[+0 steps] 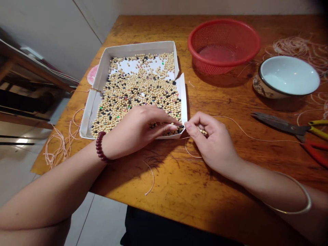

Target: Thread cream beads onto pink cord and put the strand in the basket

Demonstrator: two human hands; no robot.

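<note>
A shallow white box of small beads stands on the table, mostly pale beads with black and a few coloured ones among them. Over its near right corner, my left hand pinches a black bead between thumb and index fingertips. Close beside it, the thumb and index finger of my right hand are closed on a thin pinkish cord. Several pale beads show within the curled fingers of this hand. The cord's tip is too small to make out.
At the back stands a red plastic basket. To the right are an enamel bowl, shears with a red handle, a yellow-handled tool and tangled cord. More cord hangs at the left table edge; a short piece lies in front.
</note>
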